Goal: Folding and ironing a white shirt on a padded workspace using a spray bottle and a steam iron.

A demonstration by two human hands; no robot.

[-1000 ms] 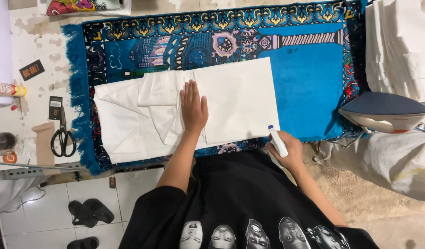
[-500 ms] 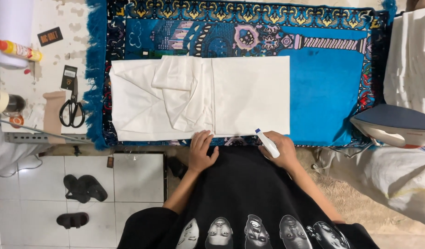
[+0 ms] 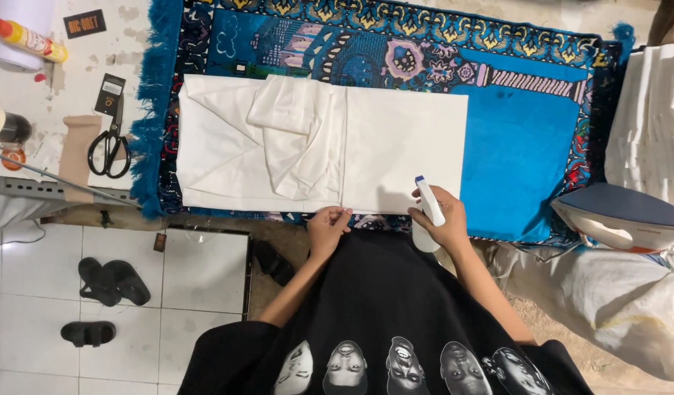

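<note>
Spray bottle gripped upright, right hand; left hand pinches cloth edge (near side).

Black short-sleeve tee, loose fit, row of greyscale printed faces across the front. Both forearms bare, left hand and right hand bare: no gloves, rings or watch visible.

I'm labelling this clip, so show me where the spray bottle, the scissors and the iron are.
spray bottle (image 3: pixel 430 205): head view, on its white neck above the right hand's fingers.
scissors (image 3: pixel 109 150): head view, on the black handles, left of the rug.
iron (image 3: pixel 621 216): head view, on its dark top, at the right edge.
</note>
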